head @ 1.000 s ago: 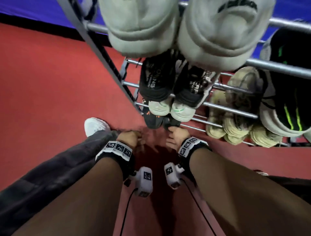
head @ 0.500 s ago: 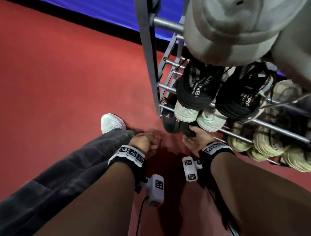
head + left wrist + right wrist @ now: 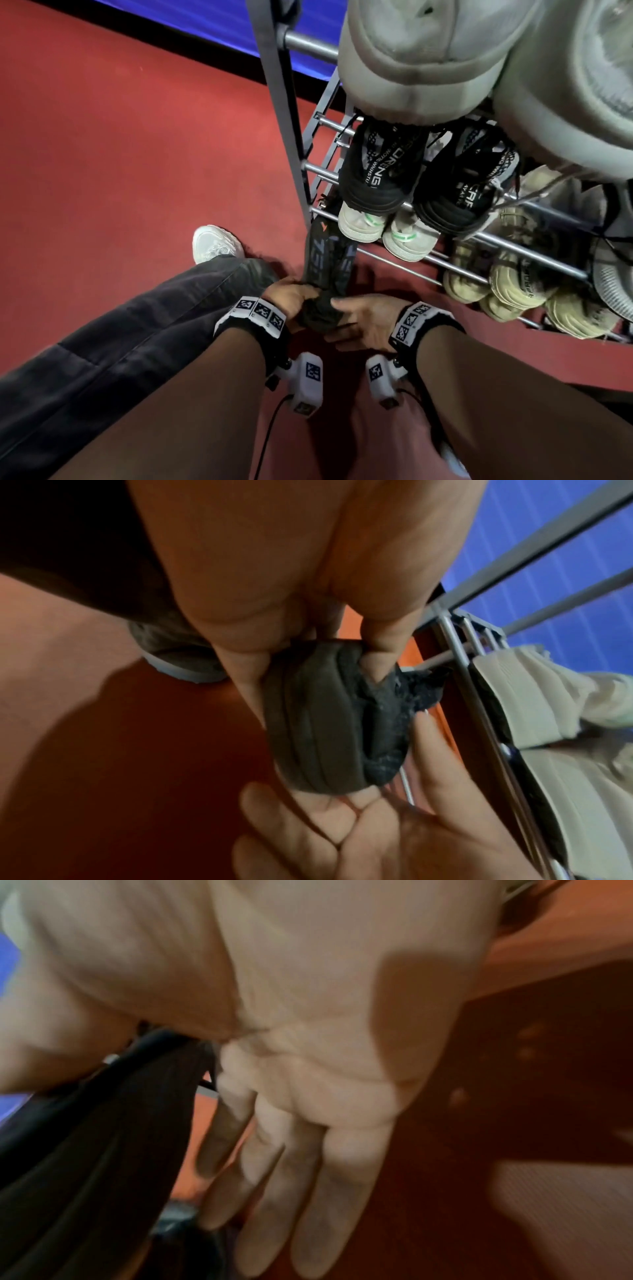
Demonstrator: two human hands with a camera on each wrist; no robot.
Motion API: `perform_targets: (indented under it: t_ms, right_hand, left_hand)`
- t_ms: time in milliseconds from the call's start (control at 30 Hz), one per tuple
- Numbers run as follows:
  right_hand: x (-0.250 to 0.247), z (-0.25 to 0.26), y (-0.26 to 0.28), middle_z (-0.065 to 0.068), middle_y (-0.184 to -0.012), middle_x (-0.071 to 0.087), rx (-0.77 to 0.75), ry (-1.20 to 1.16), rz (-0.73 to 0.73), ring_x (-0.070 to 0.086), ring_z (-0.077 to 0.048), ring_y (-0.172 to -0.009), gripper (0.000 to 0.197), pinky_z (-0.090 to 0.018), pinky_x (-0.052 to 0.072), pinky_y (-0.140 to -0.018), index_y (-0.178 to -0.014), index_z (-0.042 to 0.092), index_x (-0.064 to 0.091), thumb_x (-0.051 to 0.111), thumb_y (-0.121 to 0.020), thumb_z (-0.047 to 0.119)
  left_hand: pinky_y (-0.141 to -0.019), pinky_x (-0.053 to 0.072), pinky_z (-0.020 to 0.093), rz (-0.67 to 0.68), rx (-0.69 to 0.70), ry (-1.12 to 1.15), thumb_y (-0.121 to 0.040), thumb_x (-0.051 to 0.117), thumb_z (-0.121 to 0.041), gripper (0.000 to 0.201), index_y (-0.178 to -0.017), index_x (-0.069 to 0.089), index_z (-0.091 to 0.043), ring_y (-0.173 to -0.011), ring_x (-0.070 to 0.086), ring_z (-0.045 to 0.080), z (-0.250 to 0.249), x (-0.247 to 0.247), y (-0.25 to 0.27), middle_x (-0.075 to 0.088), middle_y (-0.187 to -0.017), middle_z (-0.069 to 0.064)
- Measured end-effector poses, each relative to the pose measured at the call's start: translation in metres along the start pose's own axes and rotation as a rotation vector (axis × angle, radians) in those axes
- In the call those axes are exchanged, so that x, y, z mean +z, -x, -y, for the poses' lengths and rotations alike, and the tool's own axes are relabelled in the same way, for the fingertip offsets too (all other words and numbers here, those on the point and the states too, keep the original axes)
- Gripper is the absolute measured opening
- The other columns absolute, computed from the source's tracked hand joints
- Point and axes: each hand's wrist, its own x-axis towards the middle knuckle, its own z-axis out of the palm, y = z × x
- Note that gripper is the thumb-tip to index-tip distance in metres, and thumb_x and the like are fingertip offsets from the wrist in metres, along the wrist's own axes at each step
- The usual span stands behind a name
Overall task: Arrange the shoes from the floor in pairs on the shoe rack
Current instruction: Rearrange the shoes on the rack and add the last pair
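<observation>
A black shoe (image 3: 325, 260) with grey lettering lies toe-first at the lowest tier of the grey metal shoe rack (image 3: 277, 102), its heel towards me. A second black shoe seems to lie against it; I cannot tell for sure. My left hand (image 3: 298, 301) grips the heel, and in the left wrist view its fingers (image 3: 380, 642) curl into the collar of the black shoe (image 3: 308, 723). My right hand (image 3: 363, 318) lies flat with straight fingers just right of and under the heel. The right wrist view shows the right hand (image 3: 308, 1123) beside the black shoe (image 3: 85, 1137).
Pairs fill the rack: black sneakers with white lettering (image 3: 376, 171), white shoes with green marks (image 3: 363, 222), beige shoes (image 3: 507, 284) and large grey shoes (image 3: 421, 58) on top. My own white shoe (image 3: 215, 241) and dark trouser leg are at the left on red floor.
The black shoe has come out from the lowest tier towards me, now held at the heel by my left hand. My right hand has flattened beside it. The view has shifted right.
</observation>
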Motion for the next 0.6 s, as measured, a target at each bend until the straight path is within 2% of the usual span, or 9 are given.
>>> perform_targets:
  t_ms: [100,200,267,300,333,400,467,533,600]
  right_hand:
    - [-0.010,0.022,-0.021,-0.013,-0.124,0.072,-0.027,-0.121,-0.163,0.067,-0.037,-0.117,0.073,-0.052,0.050,-0.104,-0.130,0.008,0.064,0.063,-0.087,0.067]
    - [-0.019,0.041,-0.039,-0.016,-0.145,0.058,-0.121,-0.269,-0.376,0.057,-0.036,-0.130,0.070,-0.051,0.045,-0.112,-0.145,0.006,0.050,0.058,-0.097,0.057]
    - [-0.015,0.046,-0.047,-0.012,-0.156,0.047,-0.140,-0.291,-0.418,0.047,-0.033,-0.140,0.067,-0.049,0.039,-0.118,-0.152,0.008,0.041,0.056,-0.101,0.049]
    - [-0.011,0.047,-0.051,-0.009,-0.157,0.045,-0.152,-0.306,-0.414,0.046,-0.031,-0.142,0.063,-0.047,0.037,-0.119,-0.153,0.010,0.040,0.054,-0.103,0.046]
    - [-0.008,0.048,-0.057,-0.005,-0.157,0.046,-0.171,-0.330,-0.405,0.047,-0.028,-0.140,0.057,-0.044,0.038,-0.118,-0.152,0.013,0.044,0.054,-0.104,0.043]
    - [-0.004,0.050,-0.070,-0.002,-0.151,0.054,-0.218,-0.400,-0.373,0.056,-0.024,-0.127,0.045,-0.040,0.044,-0.109,-0.145,0.014,0.054,0.054,-0.105,0.035]
    - [0.002,0.052,-0.080,-0.004,-0.141,0.062,-0.256,-0.456,-0.354,0.064,-0.021,-0.108,0.032,-0.038,0.050,-0.104,-0.131,0.009,0.063,0.055,-0.105,0.025]
    - [0.006,0.055,-0.082,-0.006,-0.127,0.065,-0.275,-0.465,-0.360,0.066,-0.018,-0.096,0.016,-0.039,0.052,-0.100,-0.113,0.010,0.066,0.056,-0.105,0.020]
    - [0.004,0.058,-0.080,-0.004,-0.112,0.064,-0.273,-0.467,-0.383,0.066,-0.018,-0.092,0.010,-0.040,0.050,-0.097,-0.103,0.012,0.065,0.056,-0.104,0.016]
  left_hand:
    - [-0.093,0.053,0.070,-0.020,-0.077,-0.052,-0.057,0.079,-0.014,0.035,-0.092,0.080,-0.008,-0.100,0.070,0.050,0.024,-0.023,-0.026,0.074,-0.107,0.029]
    - [-0.088,0.053,0.074,-0.084,-0.100,-0.076,-0.049,0.071,-0.018,0.021,-0.068,0.080,-0.017,-0.099,0.070,0.052,0.019,-0.025,-0.015,0.074,-0.102,0.029]
    - [-0.088,0.053,0.072,-0.109,-0.102,-0.079,-0.049,0.068,-0.018,0.016,-0.061,0.079,-0.016,-0.097,0.070,0.049,0.014,-0.026,-0.010,0.074,-0.101,0.028]
    - [-0.091,0.054,0.069,-0.115,-0.115,-0.104,-0.051,0.067,-0.020,0.022,-0.066,0.081,-0.013,-0.101,0.069,0.049,0.011,-0.029,-0.008,0.073,-0.106,0.029]
    - [-0.096,0.054,0.063,-0.122,-0.111,-0.139,-0.056,0.069,-0.022,0.034,-0.084,0.082,-0.008,-0.109,0.067,0.049,0.005,-0.029,-0.003,0.071,-0.116,0.031]
    - [-0.105,0.051,0.048,-0.127,-0.108,-0.214,-0.082,0.069,-0.022,0.048,-0.121,0.070,0.005,-0.124,0.061,0.044,-0.001,-0.035,-0.004,0.063,-0.133,0.029]
    - [-0.099,0.049,0.036,-0.174,-0.111,-0.272,-0.097,0.055,-0.014,0.033,-0.118,0.068,0.007,-0.117,0.062,0.039,-0.003,-0.041,-0.008,0.063,-0.131,0.029]
    - [-0.089,0.049,0.033,-0.184,-0.094,-0.306,-0.096,0.054,-0.015,0.027,-0.107,0.070,0.004,-0.108,0.063,0.035,-0.002,-0.045,-0.011,0.066,-0.123,0.028]
    - [-0.095,0.048,0.036,-0.154,-0.079,-0.348,-0.101,0.052,-0.018,0.038,-0.126,0.066,0.007,-0.123,0.060,0.039,-0.002,-0.044,-0.012,0.061,-0.134,0.029]
